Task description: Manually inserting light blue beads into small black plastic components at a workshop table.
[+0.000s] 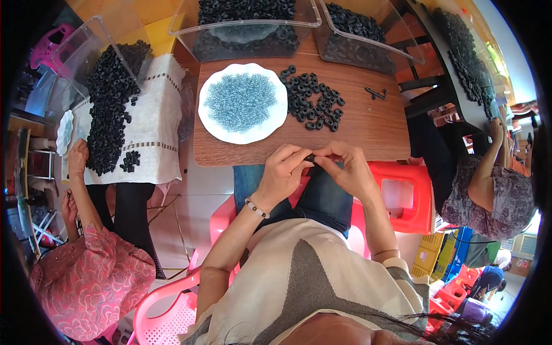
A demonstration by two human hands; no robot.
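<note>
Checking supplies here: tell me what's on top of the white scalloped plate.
Small translucent blue-grey pieces cover the middle of the white scalloped plate, hiding its surface there; its rim shows.

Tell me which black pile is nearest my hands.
The loose pile on the brown table, right of the white plate; others lie in clear bins or on neighbouring tables.

Light: bright and diffuse; strongest at far right, where the background burns to white. Shadows: soft, faint, around the white scalloped plate (pixel 244 137). Glare: pale streaks on the rims of the clear rectangular plastic bins (pixel 247 23). Focus: left bare hand (pixel 282 174) and right bare hand (pixel 349 172) look crisp to me; the small black piece (pixel 310 158) between them, indistinct. Edges: bent, stretched; corners blacked out.
</note>
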